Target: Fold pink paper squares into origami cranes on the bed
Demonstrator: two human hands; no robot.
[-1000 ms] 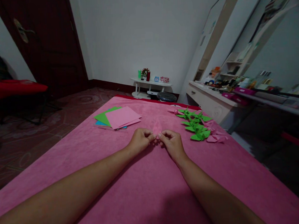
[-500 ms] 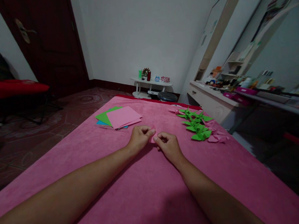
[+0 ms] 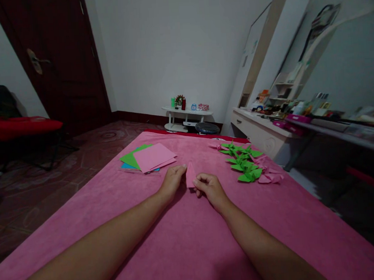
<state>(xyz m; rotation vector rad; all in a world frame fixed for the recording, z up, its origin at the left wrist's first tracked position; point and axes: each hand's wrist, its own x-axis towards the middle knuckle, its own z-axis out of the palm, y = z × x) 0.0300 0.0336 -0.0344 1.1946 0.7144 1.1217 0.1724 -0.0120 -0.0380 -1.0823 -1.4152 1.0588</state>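
A small folded piece of pink paper (image 3: 190, 174) stands between my two hands over the pink cloth (image 3: 180, 241). My left hand (image 3: 172, 181) pinches its left edge with closed fingers. My right hand (image 3: 208, 187) grips its lower right side, fingers curled. Both forearms reach in from the bottom of the view.
A stack of pink, green and blue paper sheets (image 3: 148, 157) lies to the far left of my hands. A heap of folded green and pink paper figures (image 3: 247, 163) lies to the right. Beyond are a white low table (image 3: 187, 114), a dresser (image 3: 262, 129) and a dark door (image 3: 55, 59).
The folded pink paper has been turned upright and shows more between my hands. The view has tilted a little, so the hands sit lower in the picture.
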